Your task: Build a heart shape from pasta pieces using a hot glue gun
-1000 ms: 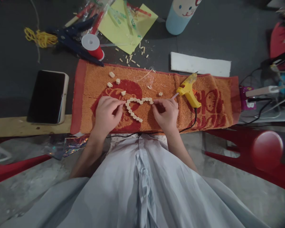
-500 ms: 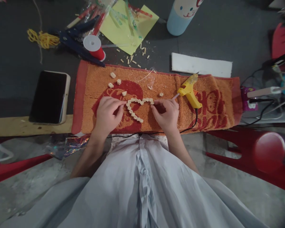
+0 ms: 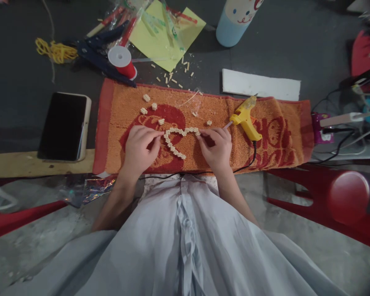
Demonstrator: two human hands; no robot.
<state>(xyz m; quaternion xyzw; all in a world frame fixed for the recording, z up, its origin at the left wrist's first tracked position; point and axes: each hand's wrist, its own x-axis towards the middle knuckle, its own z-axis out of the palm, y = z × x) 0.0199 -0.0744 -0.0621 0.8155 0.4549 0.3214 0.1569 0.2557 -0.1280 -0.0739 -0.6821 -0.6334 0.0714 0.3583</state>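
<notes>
A partial heart outline [image 3: 172,146] made of small pale wooden pieces lies on the orange towel [image 3: 222,107]; its lower right side is open. My left hand [image 3: 142,149] pinches at the outline's upper left edge, thumb and forefinger together. At the outline's right end, my right hand [image 3: 216,149] has its fingertips closed on the last pieces. The exact grip of both hands is too small to see fully. Several loose clusters of the same pale pieces, one of them a small cluster [image 3: 161,121], sit just above the outline. A yellow glue gun [image 3: 247,119] rests right of my right hand.
A phone [image 3: 64,126] lies left of the towel. Behind it are blue-handled pliers [image 3: 95,53], a red thread spool [image 3: 128,68], yellow cord [image 3: 55,51], yellow paper [image 3: 157,41], wood bits [image 3: 172,77], a white strip [image 3: 260,85] and a blue bottle [image 3: 232,28].
</notes>
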